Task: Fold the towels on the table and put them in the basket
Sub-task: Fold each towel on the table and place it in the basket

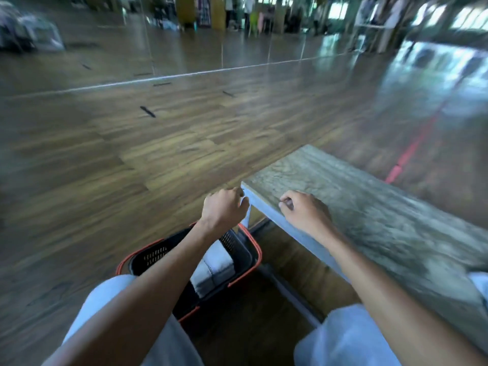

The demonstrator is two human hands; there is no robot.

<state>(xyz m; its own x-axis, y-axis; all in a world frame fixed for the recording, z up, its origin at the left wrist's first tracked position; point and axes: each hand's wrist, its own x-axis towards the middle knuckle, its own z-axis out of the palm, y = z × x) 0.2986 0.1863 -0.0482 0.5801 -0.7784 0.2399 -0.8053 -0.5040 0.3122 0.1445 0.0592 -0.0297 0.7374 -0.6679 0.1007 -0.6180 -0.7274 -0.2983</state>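
Observation:
A black basket with an orange rim [253,244] stands on the floor below my left forearm. Folded white and grey towels [216,268] lie inside it. The wooden table [356,207] stretches away on the right. My left hand [224,208] hovers above the basket, fingers curled, knuckles right at the table's near corner, with nothing visible in it. My right hand [303,212] rests on the tabletop by its front edge, also curled with nothing seen in its grip. A bit of white cloth [479,283] shows on the table at the right frame edge. The whole view is motion-blurred.
Wooden floor [158,154] spreads wide to the left and ahead. A red line [412,149] runs across the floor beyond the table. My knees in light trousers [343,339] sit at the bottom. Blurred furniture and people stand far at the back.

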